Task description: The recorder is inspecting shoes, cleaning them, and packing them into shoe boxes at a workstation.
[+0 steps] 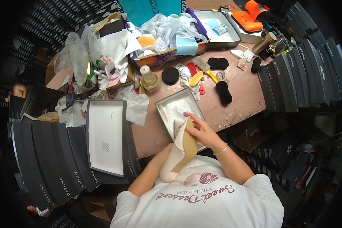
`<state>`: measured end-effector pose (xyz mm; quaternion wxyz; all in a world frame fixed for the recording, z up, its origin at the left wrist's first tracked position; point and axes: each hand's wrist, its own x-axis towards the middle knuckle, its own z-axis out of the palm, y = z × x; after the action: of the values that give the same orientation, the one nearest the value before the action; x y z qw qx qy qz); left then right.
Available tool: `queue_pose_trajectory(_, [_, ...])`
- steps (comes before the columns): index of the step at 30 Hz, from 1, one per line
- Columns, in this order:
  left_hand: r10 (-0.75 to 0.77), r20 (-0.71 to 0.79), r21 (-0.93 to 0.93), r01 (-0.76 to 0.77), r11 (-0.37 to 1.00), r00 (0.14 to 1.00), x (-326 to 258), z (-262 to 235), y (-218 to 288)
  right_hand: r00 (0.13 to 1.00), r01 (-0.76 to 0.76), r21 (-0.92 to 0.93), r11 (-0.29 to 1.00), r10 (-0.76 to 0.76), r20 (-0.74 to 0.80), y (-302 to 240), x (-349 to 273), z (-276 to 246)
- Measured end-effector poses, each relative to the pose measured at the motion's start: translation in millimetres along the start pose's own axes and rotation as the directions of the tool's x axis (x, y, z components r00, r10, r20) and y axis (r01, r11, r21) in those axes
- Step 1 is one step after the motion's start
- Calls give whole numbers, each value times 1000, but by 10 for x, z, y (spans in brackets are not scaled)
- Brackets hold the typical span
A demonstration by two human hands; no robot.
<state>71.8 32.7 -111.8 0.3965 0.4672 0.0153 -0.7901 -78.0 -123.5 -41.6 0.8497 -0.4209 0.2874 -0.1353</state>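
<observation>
A pale beige high-heeled shoe (177,154) is tilted in front of my chest, its tan sole facing right and its toe pointing up and away. My right hand (202,133) closes on the toe end, with thumb against the sole and fingers at the far side. Behind the shoe is my left hand (165,151); only its back edge and wrist show, and the fingers are hidden. Just beyond both hands lies an open grey shoe box (171,95) lined with white tissue paper (173,106). The shoe and my hands cover part of it.
At left, a white-lined box lid (106,136) rests against a row of dark shoe boxes (51,159). More boxes (296,76) line the right. On the pink table (243,95) are a yellow-handled brush (209,72), black sponges (223,93), a glass bottle (150,80) and a purple carton (159,57).
</observation>
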Motion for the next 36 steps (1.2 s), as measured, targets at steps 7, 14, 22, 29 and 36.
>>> queue_pose_trajectory(7, [514,276,-79,-514,854,812,-34,295,485,996,89,-627,774,-61,66,-118,288,-200])
queue_pose_trajectory(14, [315,179,-125,-296,947,932,112,348,416,865,-26,-1000,-2,-501,-22,-480,1282,-1441])
queue_pose_trajectory(22, [381,98,-176,-360,916,920,131,262,396,943,95,-354,930,-198,-267,-243,1566,-1823])
queue_pose_trajectory(29, [469,117,-168,-448,878,875,52,219,506,1000,-24,19,1000,24,11,35,330,-566])
queue_pose_trajectory(36, [512,173,-252,-464,849,842,-375,210,503,860,288,-799,529,-509,-27,162,-81,308])
